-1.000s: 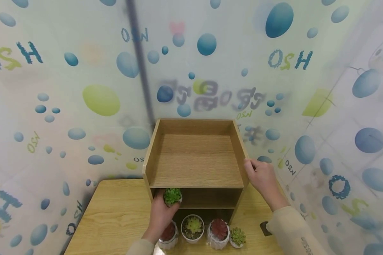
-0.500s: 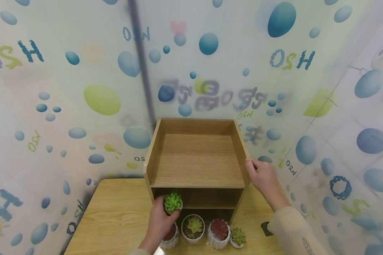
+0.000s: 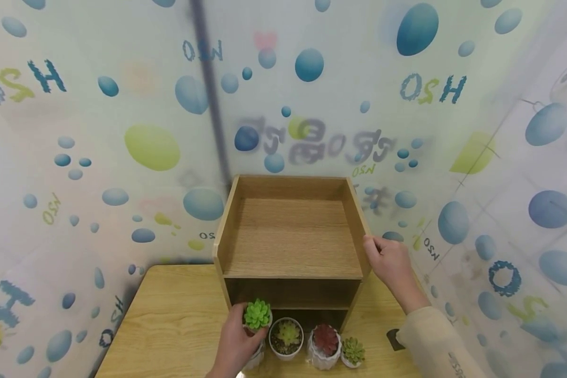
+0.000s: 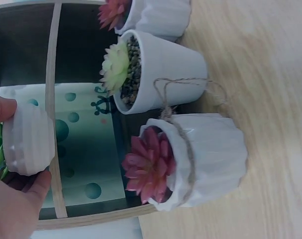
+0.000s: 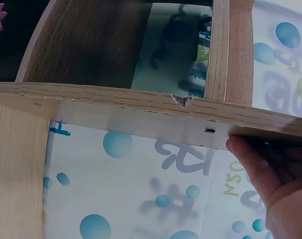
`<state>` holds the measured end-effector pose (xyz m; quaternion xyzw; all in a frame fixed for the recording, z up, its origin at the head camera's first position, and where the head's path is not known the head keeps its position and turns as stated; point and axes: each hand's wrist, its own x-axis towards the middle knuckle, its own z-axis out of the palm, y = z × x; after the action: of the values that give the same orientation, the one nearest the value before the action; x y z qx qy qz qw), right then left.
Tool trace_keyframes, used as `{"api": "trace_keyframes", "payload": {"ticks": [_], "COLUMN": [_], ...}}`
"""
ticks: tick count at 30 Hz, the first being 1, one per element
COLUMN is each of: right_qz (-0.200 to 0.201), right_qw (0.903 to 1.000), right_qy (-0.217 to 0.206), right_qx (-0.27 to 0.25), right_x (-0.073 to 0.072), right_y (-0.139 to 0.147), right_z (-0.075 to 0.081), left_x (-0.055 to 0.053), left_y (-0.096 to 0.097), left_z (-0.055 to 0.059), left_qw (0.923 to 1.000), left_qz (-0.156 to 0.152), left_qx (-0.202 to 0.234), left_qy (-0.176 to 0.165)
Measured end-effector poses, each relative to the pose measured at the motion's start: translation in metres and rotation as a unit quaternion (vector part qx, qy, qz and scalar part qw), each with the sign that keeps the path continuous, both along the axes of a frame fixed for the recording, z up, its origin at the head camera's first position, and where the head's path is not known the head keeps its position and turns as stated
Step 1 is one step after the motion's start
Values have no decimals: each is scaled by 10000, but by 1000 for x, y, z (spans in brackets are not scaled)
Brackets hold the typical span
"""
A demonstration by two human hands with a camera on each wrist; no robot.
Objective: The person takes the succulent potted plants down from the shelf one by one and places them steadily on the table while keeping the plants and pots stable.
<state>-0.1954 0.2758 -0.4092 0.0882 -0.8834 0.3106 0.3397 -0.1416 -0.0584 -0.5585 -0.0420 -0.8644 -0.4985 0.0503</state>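
Note:
In the head view my left hand (image 3: 240, 336) grips a small bright green potted succulent (image 3: 257, 315) just in front of the wooden shelf (image 3: 290, 239). Its ribbed white pot (image 4: 29, 139) is between thumb and fingers in the left wrist view, near the middle board's front edge. My right hand (image 3: 392, 265) holds the shelf's right side panel near its top edge; in the right wrist view fingers (image 5: 252, 162) touch the panel's outer face. Below the left hand stands a red succulent (image 4: 150, 164) in a white pot tied with twine, mostly hidden in the head view.
Along the shelf's front stand a pale green succulent (image 3: 287, 336), another red succulent (image 3: 325, 344) and a small green one (image 3: 353, 352), all in white pots. A dark flat piece (image 3: 395, 339) lies right on the wooden table (image 3: 170, 315). Patterned curtains close in behind.
My left hand has drawn the green succulent out from the shelf's middle compartment, toward me and lower in the head view. The right hand stays at the side panel.

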Motion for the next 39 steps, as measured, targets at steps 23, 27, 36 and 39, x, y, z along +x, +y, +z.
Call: {"api": "trace_keyframes", "payload": {"ticks": [23, 27, 36, 39], "right_qz": [55, 54, 22, 16], "right_qw": [10000, 10000, 9999, 9998], "right_qy": [-25, -12, -78, -154], "right_qx": [-44, -71, -87, -145], "right_x": [1, 0, 1, 2], "right_y": [0, 1, 1, 2], "right_z": [1, 1, 1, 1], "left_x": [25, 29, 35, 37], "left_y": [-3, -1, 1, 3], "left_z": [-34, -43, -62, -65], "left_qw": [9991, 9984, 9960, 9960], "left_qz": [-268, -252, -311, -298], "left_qx": [-275, -481, -829, -798], "left_qy": [-176, 135, 93, -282]}}
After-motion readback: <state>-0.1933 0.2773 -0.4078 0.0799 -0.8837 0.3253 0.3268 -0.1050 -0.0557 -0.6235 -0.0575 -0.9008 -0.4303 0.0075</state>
